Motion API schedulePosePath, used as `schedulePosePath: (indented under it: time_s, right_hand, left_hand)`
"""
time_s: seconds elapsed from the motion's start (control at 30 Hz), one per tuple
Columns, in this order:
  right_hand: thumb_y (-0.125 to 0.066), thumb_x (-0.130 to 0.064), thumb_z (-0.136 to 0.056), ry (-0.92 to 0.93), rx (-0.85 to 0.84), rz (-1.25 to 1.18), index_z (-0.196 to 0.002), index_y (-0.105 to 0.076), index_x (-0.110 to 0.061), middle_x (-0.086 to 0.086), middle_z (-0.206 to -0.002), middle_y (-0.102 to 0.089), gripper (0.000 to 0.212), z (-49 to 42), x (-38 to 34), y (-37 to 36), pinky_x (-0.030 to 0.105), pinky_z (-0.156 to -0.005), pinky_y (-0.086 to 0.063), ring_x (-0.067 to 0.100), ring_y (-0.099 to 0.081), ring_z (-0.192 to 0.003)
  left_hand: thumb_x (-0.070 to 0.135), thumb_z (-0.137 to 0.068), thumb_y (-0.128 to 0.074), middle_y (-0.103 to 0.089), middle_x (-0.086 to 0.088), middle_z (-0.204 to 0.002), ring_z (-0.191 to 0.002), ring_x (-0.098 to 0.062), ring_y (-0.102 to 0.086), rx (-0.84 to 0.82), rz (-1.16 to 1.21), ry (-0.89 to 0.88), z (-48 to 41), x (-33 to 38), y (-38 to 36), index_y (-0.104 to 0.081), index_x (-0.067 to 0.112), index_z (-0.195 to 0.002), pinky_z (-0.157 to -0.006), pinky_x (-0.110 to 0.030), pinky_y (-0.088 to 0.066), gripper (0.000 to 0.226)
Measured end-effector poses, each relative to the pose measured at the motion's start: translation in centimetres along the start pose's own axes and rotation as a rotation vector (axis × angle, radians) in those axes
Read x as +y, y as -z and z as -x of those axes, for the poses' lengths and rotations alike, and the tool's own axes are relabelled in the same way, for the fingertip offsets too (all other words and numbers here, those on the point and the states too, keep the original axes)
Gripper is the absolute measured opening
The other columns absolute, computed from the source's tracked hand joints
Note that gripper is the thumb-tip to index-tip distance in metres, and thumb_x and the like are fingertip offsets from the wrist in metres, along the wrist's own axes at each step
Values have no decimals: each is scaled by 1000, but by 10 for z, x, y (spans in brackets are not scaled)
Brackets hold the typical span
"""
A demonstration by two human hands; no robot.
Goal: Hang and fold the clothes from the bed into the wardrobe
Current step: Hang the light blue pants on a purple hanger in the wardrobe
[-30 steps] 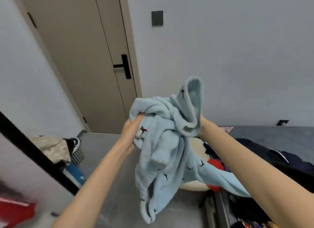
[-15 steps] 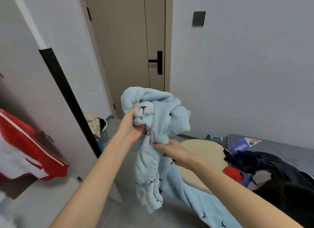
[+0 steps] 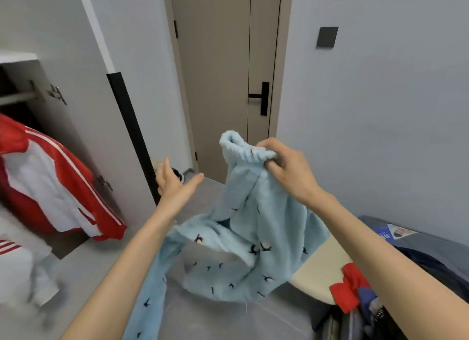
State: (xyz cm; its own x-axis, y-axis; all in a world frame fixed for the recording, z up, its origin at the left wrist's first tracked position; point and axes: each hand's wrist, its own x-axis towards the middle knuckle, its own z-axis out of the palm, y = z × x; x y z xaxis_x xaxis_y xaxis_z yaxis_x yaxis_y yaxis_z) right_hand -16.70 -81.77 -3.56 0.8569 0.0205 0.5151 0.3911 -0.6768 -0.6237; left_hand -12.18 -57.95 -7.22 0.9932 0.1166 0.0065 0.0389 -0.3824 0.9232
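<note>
The right hand (image 3: pixel 286 169) pinches the blue garment (image 3: pixel 253 238); the left hand (image 3: pixel 175 190) spreads empty fingers. Writing on the far-right leaflet (image 3: pixel 388 232) is unreadable.

The fleece garment (image 3: pixel 253 238) is hanging at the centre from the right hand (image 3: pixel 284 169), which is gripping its top edge, with the left hand (image 3: pixel 175 187) hovering to the left of that edge. The wardrobe (image 3: pixel 76 116) is standing open at the left with a jacket (image 3: pixel 45 187) hanging inside. The door (image 3: pixel 223 73) is standing behind the hands, and the bed (image 3: pixel 436 240) is lying at the lower right, bearing a pile of clothes (image 3: pixel 436 271).
</note>
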Motion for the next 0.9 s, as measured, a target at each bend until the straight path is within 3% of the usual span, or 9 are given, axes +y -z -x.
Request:
schedulePosePath:
  time_s: [0.1, 0.2, 0.27, 0.3, 0.4, 0.5, 0.63, 0.77, 0.9]
  right_hand:
    - [-57, -17, -86, 19, -57, -28, -95, -46, -30, -14, -71, -55, 19, -1, -6, 4, 34, -62, -41, 11, -49, -65]
    - [-60, -18, -83, 53, -131, -35, -91, -43, -29, -13, -72, -52, 22, 10, -10, -2, 39, -62, -42, 17, -48, -67]
    - [-61, -17, -82, 54, -143, -6, -92, -44, -25, -12, -67, -49, 22, 18, -7, -4, 36, -58, -39, 15, -45, -63]
    - [-61, -16, -83, 40, -149, 14, -93, -44, -23, -12, -67, -49, 21, 21, -3, -3, 34, -57, -37, 14, -44, -62]
    - [-61, -10, -84, -35, -210, 45, -98, -45, -16, -9, -77, -55, 22, 29, 12, 2, 31, -60, -39, 16, -50, -69]
    - [-59, -3, -77, -86, -332, 157, -97, -47, -13, 0, -86, -56, 26, 42, 31, -1, 34, -66, -42, 20, -50, -78]
    - [-61, -23, -81, -341, -374, 282, -85, -51, -18, 1, -79, -61, 11, 69, 63, 3, 37, -68, -45, 25, -52, -80]
    - [-64, -41, -83, -531, -186, 294, -74, -52, -14, -1, -67, -58, 31, 97, 73, 18, 33, -58, -39, 20, -54, -66]
    - [-68, -31, -84, -699, 85, 6, -91, -56, -2, 1, -77, -54, 32, 121, 62, 36, 29, -61, -37, 15, -47, -69]
  left_hand:
    - [48, -80, -70, -14, 26, -149, -138, 0, -14, -311, -12, -369, 22, 25, 0, -10, 53, -144, -112, -30, -21, 87]
    - [50, -75, -73, -42, 24, -133, -128, -3, -37, -456, -280, -625, 27, 25, -11, -38, 48, -131, -110, -36, -33, 66]
    - [47, -77, -70, -61, 9, -109, -105, -12, -56, -455, -333, -557, 27, 17, -15, -56, 27, -112, -93, -39, -47, 43]
    - [43, -80, -68, -62, 4, -95, -91, -15, -58, -431, -358, -528, 26, 12, -16, -56, 20, -100, -81, -36, -49, 32]
    - [28, -89, -60, -55, 0, -75, -72, -16, -50, -273, -453, -590, 28, 8, -14, -45, 17, -82, -60, -30, -36, 20]
    - [21, -87, -65, -61, -3, -88, -80, -11, -53, -301, -153, -470, 34, 17, -24, -54, 5, -95, -68, -27, -41, 21]
    - [16, -82, -70, -67, -7, -98, -91, -14, -62, -497, 229, -210, 41, 27, -42, -60, 1, -105, -84, -31, -50, 29]
    - [9, -85, -67, -74, -3, -96, -93, -18, -68, -577, 407, -66, 44, 26, -61, -68, 14, -99, -84, -31, -54, 16]
    - [23, -81, -76, -71, 1, -103, -95, -12, -67, -687, 258, -140, 44, 25, -96, -63, 18, -108, -74, -21, -54, 31]
